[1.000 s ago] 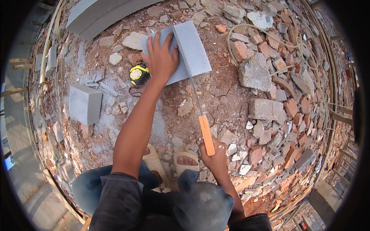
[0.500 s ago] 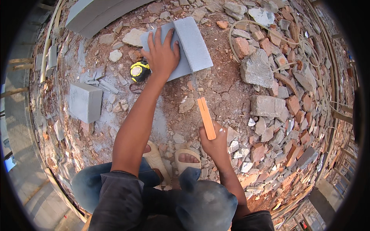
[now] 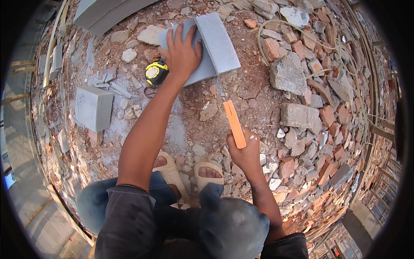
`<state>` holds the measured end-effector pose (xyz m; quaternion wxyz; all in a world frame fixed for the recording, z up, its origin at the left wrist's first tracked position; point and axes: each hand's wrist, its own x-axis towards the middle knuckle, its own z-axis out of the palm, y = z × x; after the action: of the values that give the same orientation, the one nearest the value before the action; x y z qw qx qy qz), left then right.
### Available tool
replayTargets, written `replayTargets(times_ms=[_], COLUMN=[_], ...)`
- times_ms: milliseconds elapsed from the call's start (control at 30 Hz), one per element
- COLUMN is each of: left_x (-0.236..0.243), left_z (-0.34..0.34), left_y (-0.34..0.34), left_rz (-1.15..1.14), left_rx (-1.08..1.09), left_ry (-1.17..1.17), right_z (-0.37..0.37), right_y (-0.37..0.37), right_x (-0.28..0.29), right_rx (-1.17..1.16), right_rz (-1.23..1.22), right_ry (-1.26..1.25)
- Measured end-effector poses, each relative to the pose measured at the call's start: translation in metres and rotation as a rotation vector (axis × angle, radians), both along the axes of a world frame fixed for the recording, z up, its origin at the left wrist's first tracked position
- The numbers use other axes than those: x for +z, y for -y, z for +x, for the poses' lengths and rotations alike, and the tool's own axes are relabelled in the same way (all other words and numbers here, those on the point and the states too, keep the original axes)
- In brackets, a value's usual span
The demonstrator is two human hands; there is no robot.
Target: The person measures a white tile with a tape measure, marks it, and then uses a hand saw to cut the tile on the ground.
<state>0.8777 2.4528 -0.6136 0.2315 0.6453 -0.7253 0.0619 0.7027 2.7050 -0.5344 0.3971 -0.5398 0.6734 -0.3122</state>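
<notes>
A grey lightweight concrete block lies on the dirt ahead of me. My left hand presses flat on its left part, fingers spread and thumb apart. My right hand is closed round the orange handle of a handsaw, nearer to my body. The thin blade, seen almost edge-on, runs forward from the handle to the block's near edge and along the line between its two parts. How deep the blade sits there I cannot tell. Left of the block, beside my wrist, is a yellow and black tape measure.
A smaller grey block stands at the left, near thin grey offcuts. Larger grey blocks lie at the far left. Broken bricks and concrete chunks cover the right side, with a pale hose looped over them. My sandalled feet are close below.
My right hand has pushed the saw slightly forward, bringing the handle closer to the block. My left hand stays pressed on the block. The whole view has shifted a little.
</notes>
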Motion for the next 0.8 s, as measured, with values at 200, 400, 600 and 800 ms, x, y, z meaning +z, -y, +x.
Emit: replayTargets(times_ms=[200, 400, 600, 800], left_x=[0.001, -0.007, -0.001, 0.0], left_z=[0.001, 0.001, 0.001, 0.013], left_y=[0.0, 0.001, 0.002, 0.013], left_rz=[-0.004, 0.007, 0.021, 0.022], left_rx=[-0.008, 0.004, -0.02, -0.135], left_ry=[-0.013, -0.045, -0.047, -0.081], right_z=[-0.012, -0.016, -0.008, 0.027], right_y=[-0.03, -0.02, -0.022, -0.034], right_x=[0.014, 0.01, 0.011, 0.006], right_rx=[0.06, 0.029, -0.035, -0.125], right_rz=[0.037, 0.05, 0.024, 0.053], right_ry=[-0.131, -0.111, -0.022, 0.093])
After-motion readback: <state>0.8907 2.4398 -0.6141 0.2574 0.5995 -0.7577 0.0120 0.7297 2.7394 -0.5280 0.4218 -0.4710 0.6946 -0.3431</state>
